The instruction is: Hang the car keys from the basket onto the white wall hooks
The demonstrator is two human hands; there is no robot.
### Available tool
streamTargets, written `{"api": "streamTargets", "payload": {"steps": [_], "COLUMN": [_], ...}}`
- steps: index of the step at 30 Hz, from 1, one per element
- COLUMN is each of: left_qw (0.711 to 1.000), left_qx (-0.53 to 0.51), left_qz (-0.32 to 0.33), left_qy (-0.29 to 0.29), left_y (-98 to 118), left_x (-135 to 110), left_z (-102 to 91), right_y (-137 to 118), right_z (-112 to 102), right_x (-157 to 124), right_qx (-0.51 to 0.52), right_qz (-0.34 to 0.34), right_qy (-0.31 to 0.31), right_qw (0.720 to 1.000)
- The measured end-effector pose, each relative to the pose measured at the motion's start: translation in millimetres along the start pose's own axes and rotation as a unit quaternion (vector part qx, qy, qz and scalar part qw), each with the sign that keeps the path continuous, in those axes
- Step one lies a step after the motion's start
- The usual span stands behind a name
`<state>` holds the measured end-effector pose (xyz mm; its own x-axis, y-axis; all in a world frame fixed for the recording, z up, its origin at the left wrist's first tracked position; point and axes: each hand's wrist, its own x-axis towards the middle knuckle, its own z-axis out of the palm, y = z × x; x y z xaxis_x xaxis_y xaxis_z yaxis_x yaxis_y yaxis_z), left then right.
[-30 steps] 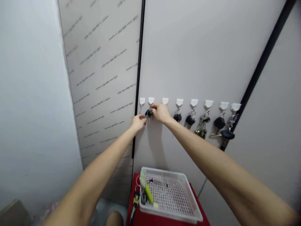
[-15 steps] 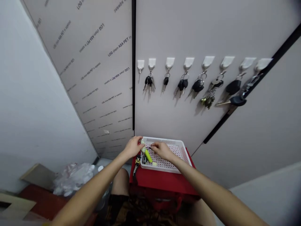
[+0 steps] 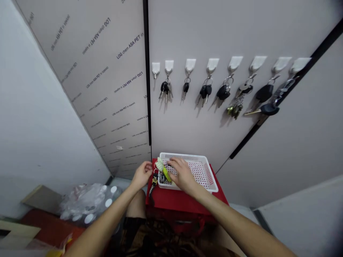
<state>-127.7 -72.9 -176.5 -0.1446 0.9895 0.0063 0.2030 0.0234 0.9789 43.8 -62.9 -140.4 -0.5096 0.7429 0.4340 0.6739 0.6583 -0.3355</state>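
While the left hand (image 3: 142,175) is held open and empty beside a white plastic tray (image 3: 184,156) on a red table (image 3: 182,201), the right hand (image 3: 182,175) is spread against a light, soft-looking lime-green key fob (image 3: 166,175) in the tray's corner, best taken by its free end, though any grip cannot be told.

"LOG chem ASA PET in", repeated, slanted dark print, on grey wall panel (image 3: 102,89), black lanyard (image 3: 153,184) lettering unreadable

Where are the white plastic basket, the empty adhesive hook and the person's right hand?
White plastic basket (image 3: 184,155), head view, on its far rim.
Empty adhesive hook (image 3: 155,67), head view, on its white base.
Right hand (image 3: 182,174), head view, on the back of the hand.
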Motion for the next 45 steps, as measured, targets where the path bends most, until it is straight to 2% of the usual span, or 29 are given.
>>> {"api": "streamTargets", "payload": {"steps": [3, 5, 9, 12, 14, 16, 17, 19, 21, 25, 28, 32, 35, 38, 45], "left_qw": [0.994, 0.986, 0.970, 0.960, 0.961, 0.967, 0.967, 0.962, 0.956, 0.956, 0.943, 0.930, 0.919, 0.913, 0.929], "left_qx": [-0.048, -0.088, -0.162, -0.209, -0.228, -0.230, -0.229, -0.234, -0.246, -0.242, -0.275, -0.302, -0.329, -0.348, -0.320], "left_qz": [-0.059, -0.089, -0.131, -0.134, -0.088, -0.011, 0.031, 0.097, 0.129, 0.162, 0.188, 0.209, 0.215, 0.213, 0.187], "left_qy": [-0.085, -0.110, -0.123, -0.131, -0.127, -0.112, -0.107, -0.102, -0.093, -0.042, -0.006, -0.016, -0.014, 0.001, -0.014], "left_y": [-9, -13, -15, -2, 17, 43, 57, 83, 106, 142, 171, 205, 218, 220, 214], "left_x": [-14, -20, -22, -17, -13, -9, -6, 1, 10, 30, 43, 58, 68, 75, 82], "left_z": [-1.5, -1.8, -4.1, -7.7, -8.7, -6.3, -3.5, 4.8, 14.2, 20.9, 10.7, -7.2, -14.7, -18.9, -27.5], "right_y": [-21, -32, -42, -41, -39, -39, -39, -39, -41, -51, -62, -73, -77, -79, -79], "right_z": [7, 18, 36, 28, 11, -9, -19, -38, -55, -91, -115, -130, -129, -123, -116], "right_x": [1, 1, 7, 20, 33, 48, 57, 75, 94, 130, 152, 183, 205, 220, 227], "right_qx": [-0.064, -0.102, -0.155, -0.096, -0.002, 0.097, 0.144, 0.244, 0.333, 0.394, 0.438, 0.440, 0.369, 0.319, 0.314], "right_qz": [-0.144, -0.211, -0.232, -0.206, -0.147, -0.054, -0.004, 0.063, 0.102, 0.145, 0.111, 0.079, 0.102, 0.129, 0.197], "right_qy": [-0.098, -0.156, -0.187, -0.215, -0.190, -0.114, -0.072, -0.008, 0.030, 0.091, 0.092, 0.147, 0.197, 0.204, 0.200], "right_qw": [0.983, 0.960, 0.942, 0.950, 0.971, 0.987, 0.987, 0.968, 0.937, 0.903, 0.887, 0.882, 0.902, 0.916, 0.907]}}
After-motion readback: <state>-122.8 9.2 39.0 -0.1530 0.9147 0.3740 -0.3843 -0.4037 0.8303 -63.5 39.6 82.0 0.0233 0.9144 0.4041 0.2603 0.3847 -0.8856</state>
